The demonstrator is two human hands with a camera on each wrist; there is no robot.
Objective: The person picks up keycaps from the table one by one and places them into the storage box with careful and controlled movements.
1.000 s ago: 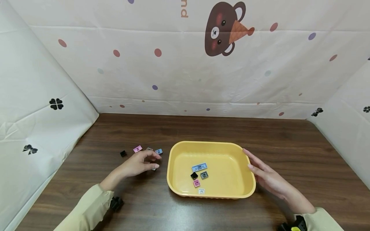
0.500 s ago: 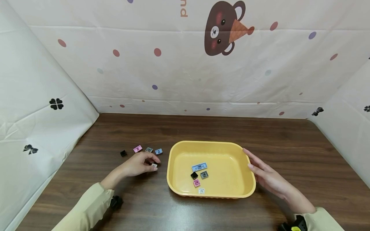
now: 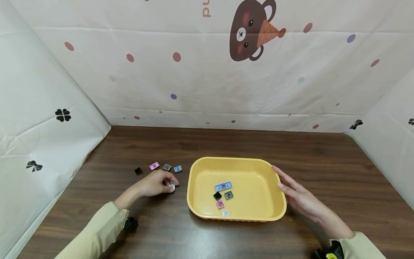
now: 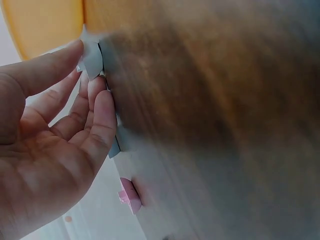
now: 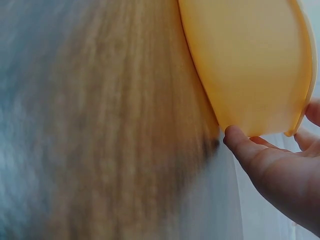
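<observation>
My left hand (image 3: 159,183) pinches a small white block (image 3: 172,187) just over the table, left of the yellow tray (image 3: 236,160). In the left wrist view the thumb lies against this white block (image 4: 92,62), with the fingers below it. My right hand (image 3: 305,201) touches the tray's right end, its fingers fairly straight along the outer wall and rim. Inside the tray lie a long blue printed block (image 3: 223,186), a black block (image 3: 217,195), a grey block (image 3: 228,195), a pink block (image 3: 220,204) and a white printed block (image 3: 225,213).
Beyond my left hand, a black block (image 3: 138,171), a pink block (image 3: 154,166), a grey block (image 3: 166,167) and a blue block (image 3: 178,169) lie in a loose row on the brown wooden table (image 3: 317,154). White patterned sheets (image 3: 200,79) wall the back and sides.
The white block now shows between the left thumb and fingers, where it was mostly covered before. The grey block behind has come into full view. My right hand keeps its place at the tray.
</observation>
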